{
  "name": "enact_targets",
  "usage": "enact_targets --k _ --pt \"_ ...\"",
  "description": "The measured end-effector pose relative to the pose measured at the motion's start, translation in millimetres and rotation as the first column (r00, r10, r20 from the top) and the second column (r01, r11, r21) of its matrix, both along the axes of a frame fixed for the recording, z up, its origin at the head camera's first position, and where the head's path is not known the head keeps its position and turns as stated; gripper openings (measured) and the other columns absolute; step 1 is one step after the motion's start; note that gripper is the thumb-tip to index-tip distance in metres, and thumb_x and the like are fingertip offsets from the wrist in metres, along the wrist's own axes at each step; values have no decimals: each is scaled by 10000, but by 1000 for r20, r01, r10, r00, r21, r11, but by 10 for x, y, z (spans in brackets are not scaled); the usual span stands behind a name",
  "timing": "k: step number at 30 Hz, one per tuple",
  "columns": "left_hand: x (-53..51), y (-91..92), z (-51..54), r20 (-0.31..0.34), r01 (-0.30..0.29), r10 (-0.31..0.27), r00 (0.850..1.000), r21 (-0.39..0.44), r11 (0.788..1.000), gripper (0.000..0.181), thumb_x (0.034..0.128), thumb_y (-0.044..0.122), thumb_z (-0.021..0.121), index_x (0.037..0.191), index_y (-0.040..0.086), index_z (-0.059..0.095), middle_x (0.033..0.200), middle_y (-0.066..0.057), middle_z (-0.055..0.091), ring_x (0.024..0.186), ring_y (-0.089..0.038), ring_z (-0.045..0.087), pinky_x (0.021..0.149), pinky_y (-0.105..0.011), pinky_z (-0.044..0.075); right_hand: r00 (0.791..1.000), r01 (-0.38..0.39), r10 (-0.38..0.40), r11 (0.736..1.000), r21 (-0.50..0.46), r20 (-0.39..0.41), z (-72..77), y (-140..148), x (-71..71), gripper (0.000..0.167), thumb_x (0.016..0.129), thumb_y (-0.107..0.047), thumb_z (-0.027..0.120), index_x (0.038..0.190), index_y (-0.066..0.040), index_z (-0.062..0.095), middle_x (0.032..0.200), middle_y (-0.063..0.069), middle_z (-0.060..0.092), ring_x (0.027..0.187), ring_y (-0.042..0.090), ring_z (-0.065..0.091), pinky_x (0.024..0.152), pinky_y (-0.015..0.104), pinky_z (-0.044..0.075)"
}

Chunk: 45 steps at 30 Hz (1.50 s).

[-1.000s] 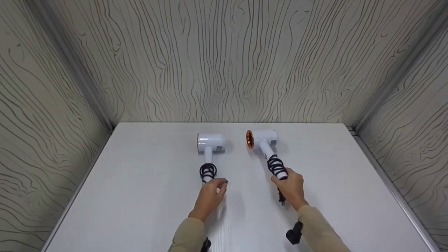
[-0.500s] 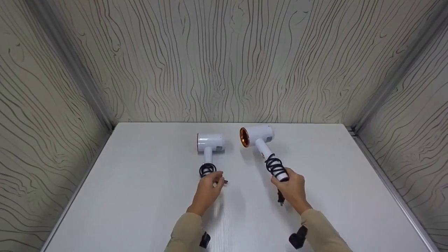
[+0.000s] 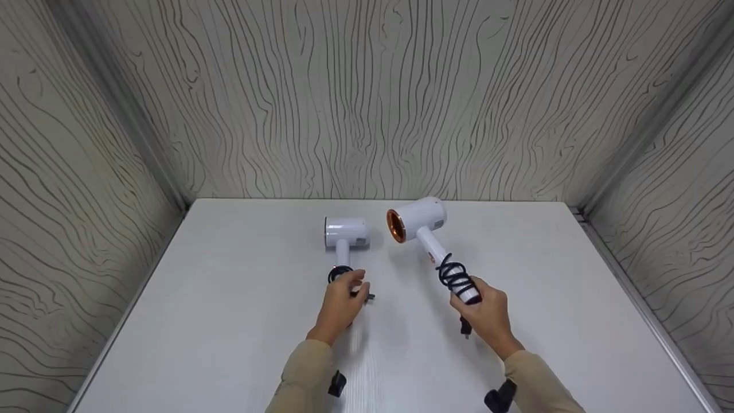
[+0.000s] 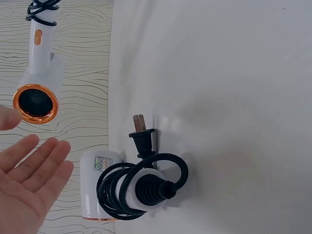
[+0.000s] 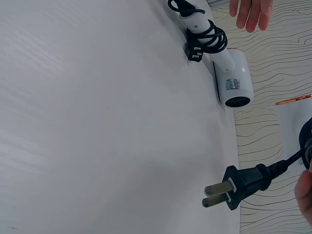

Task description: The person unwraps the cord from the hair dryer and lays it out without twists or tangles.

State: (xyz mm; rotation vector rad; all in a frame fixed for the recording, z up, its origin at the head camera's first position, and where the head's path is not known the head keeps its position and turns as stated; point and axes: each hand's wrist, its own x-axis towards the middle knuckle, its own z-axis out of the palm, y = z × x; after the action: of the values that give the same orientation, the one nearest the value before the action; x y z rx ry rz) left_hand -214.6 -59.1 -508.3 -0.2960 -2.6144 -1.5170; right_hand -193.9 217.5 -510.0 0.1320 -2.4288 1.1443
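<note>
Two white hair dryers with black cords wound round their handles are in view. The left hair dryer (image 3: 346, 232) lies on the white table, its plug (image 4: 143, 141) sticking out beside the handle. My left hand (image 3: 337, 304) hovers over that handle, fingers apart and holding nothing; the left wrist view shows the palm (image 4: 19, 195) clear of the cord. In my right hand (image 3: 487, 312) I grip the lower handle of the right hair dryer (image 3: 421, 219), lifted and tilted with its copper-coloured nozzle ring facing left. Its plug (image 5: 246, 184) dangles below that hand.
The white table (image 3: 229, 321) ends at a wood-patterned back wall (image 3: 367, 115). Similar panels stand left and right, with grey metal rails (image 3: 636, 304) along the table's sides. Black wrist-worn devices (image 3: 500, 396) hang at both sleeves.
The right hair dryer has risen off the table, and its head has shifted left. My left hand has moved forward from near the left dryer's plug to over its handle, fingers spreading.
</note>
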Motion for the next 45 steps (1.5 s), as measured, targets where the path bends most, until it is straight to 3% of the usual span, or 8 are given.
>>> enact_targets --k 6,10,16,24,36,42,45 --pt "-29 3 33 23 9 -10 1000 36 999 352 960 188 575 1256 -2 579 1225 -181 647 1113 -280 649 951 -420 545 996 -17 20 999 37 -82 -16 44 39 252 709 0 767 933 52 664 756 113 719 595 -44 563 505 121 487" --pt "-59 25 58 64 -10 7 998 46 999 372 962 216 580 1277 18 568 1246 -157 641 1136 -260 638 992 -404 530 994 -26 31 999 47 -102 -17 75 60 273 700 8 772 949 49 668 779 111 729 627 -53 572 526 97 487" --pt "-110 65 124 130 -18 2 991 124 992 438 953 270 595 1324 47 531 1293 -127 619 1184 -252 610 1051 -415 494 992 -49 52 998 31 -111 -23 101 95 326 678 30 782 983 61 670 810 123 736 668 -72 577 549 86 502" --pt "-145 56 159 135 -21 -5 991 188 982 539 931 301 626 1364 17 476 1321 -160 595 1214 -294 590 1039 -420 501 978 -83 89 996 38 -191 -20 103 136 330 647 50 791 956 59 674 775 116 731 658 -80 571 533 85 498" --pt "-199 67 144 243 -60 -10 970 278 959 788 899 452 636 1480 34 305 1454 -158 492 1340 -310 495 1144 -478 391 958 -140 151 988 63 -245 -82 103 194 362 610 68 804 949 55 678 787 101 732 695 -72 578 556 80 491" --pt "-218 76 169 282 -75 -12 959 299 951 844 889 510 622 1500 44 273 1486 -149 461 1368 -310 465 1129 -490 406 947 -152 169 985 83 -274 -114 102 190 394 589 60 814 961 57 683 805 107 739 723 -62 604 589 68 499" --pt "-227 80 182 322 -92 -27 946 347 933 833 895 496 620 1508 63 260 1495 -146 449 1376 -312 455 1124 -471 418 946 -158 175 984 82 -271 -121 101 196 404 587 60 809 970 62 681 814 114 739 733 -56 615 604 62 501"
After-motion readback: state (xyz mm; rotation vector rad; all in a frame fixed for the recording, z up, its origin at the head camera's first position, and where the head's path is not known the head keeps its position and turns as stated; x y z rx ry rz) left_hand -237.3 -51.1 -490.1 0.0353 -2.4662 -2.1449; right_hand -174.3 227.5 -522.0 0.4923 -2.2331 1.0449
